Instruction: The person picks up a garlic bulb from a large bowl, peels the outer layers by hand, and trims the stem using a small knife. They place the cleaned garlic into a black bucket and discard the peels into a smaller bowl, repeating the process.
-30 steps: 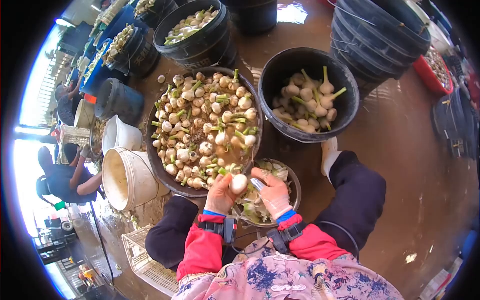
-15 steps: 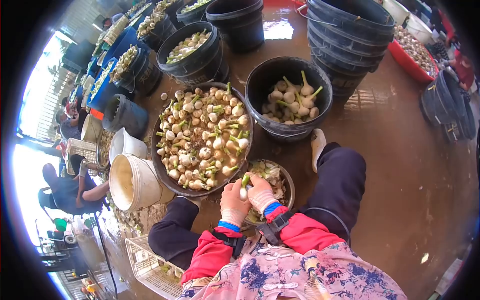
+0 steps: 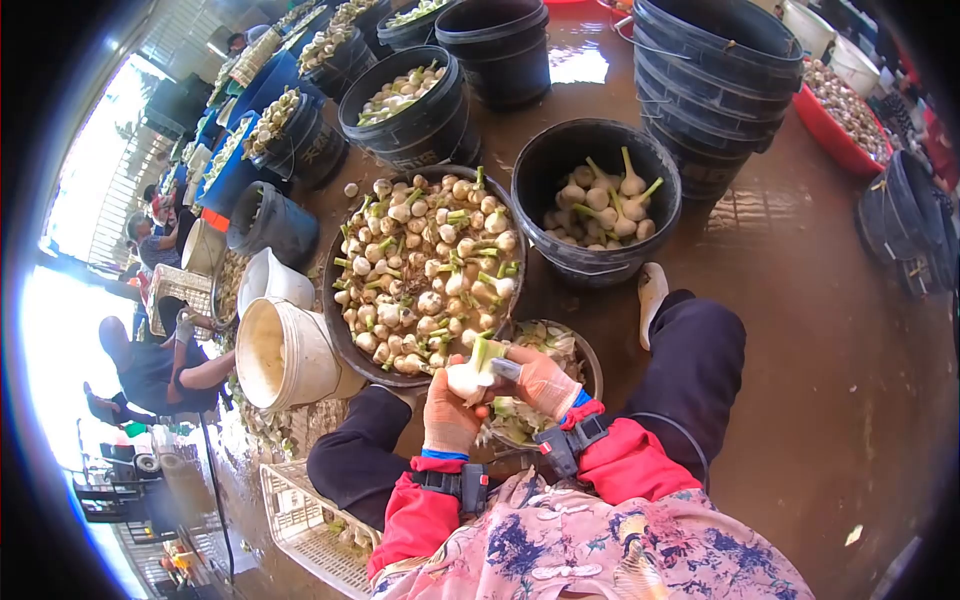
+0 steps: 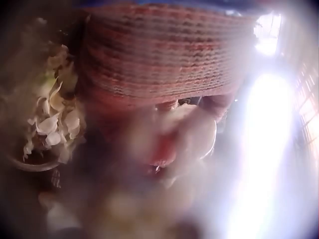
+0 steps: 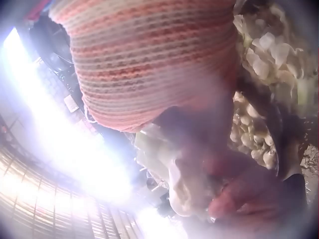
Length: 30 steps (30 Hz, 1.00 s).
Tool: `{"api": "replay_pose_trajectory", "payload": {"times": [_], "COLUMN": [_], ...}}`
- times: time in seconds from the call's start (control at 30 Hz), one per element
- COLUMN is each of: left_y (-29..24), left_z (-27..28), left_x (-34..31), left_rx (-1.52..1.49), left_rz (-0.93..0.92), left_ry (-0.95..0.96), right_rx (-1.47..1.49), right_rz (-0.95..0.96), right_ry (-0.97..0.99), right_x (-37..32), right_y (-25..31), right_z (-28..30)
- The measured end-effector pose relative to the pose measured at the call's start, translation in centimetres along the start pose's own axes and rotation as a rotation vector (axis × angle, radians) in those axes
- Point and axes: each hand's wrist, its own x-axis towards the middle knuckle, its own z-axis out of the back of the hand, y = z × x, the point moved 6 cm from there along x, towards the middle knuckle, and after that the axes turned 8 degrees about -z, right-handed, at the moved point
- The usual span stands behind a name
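Both hands wear orange-and-white knit gloves and meet over the near edge of a wide tub of garlic point(image 3: 345, 335). The left hand point(image 3: 452, 415) grips a white garlic bulb point(image 3: 468, 380) with a green stem. From the right, the right hand point(image 3: 545, 382) pinches the same garlic near its stem, with something grey and shiny at its thumb. A smaller bowl of peeled skins point(image 3: 590, 375) is partly under the right hand. In the right wrist view the garlic point(image 5: 184, 191) shows pale between blurred fingers; the left wrist view is mostly blurred.
A black bucket of trimmed garlic point(image 3: 530, 225) stands beyond the right hand, with stacked black buckets point(image 3: 705, 110) behind it. White buckets point(image 3: 300, 365) are left of the tub. A plastic crate point(image 3: 300, 530) lies by the left knee. Another person point(image 3: 160, 370) sits far left.
The garlic has been turned in the hands, from its stem upright to its bulb at the left and stem at upper right. The head view has shifted slightly.
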Motion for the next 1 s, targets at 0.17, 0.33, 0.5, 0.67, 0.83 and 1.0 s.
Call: {"api": "replay_pose_trajectory", "payload": {"times": [0.17,0.33,0.5,0.67,0.83,1.0], "left_y": [0.1,-3.0,-3.1,-1.0,-2.0,-1.8], "left_z": [1.2,2.0,1.0,0.5,3.2,2.3], "left_x": [0.2,3.0,4.3,1.4,1.9,-0.7], "left_rx": [0.354,0.392,0.237,1.133,0.288,0.236], "left_rz": [-0.219,-0.224,-0.274,-0.879,-0.358,-0.022], "left_ry": [-0.094,-0.249,-0.203,0.105,-0.227,-0.017], "right_rx": [-0.235,-0.919,-0.306,-1.111,-0.804,-0.542], "right_rz": [-0.087,-0.113,-0.137,0.311,-0.045,-0.007], "right_ry": [-0.122,-0.215,-0.212,-0.090,-0.194,-0.731], "right_x": [0.5,-1.6,-1.0,1.3,0.5,-0.3], "right_y": [-3.2,-1.5,-2.2,-3.9,-2.6,0.0], "right_z": [1.0,-1.1,-0.1,1.3,1.7,7.0]}}
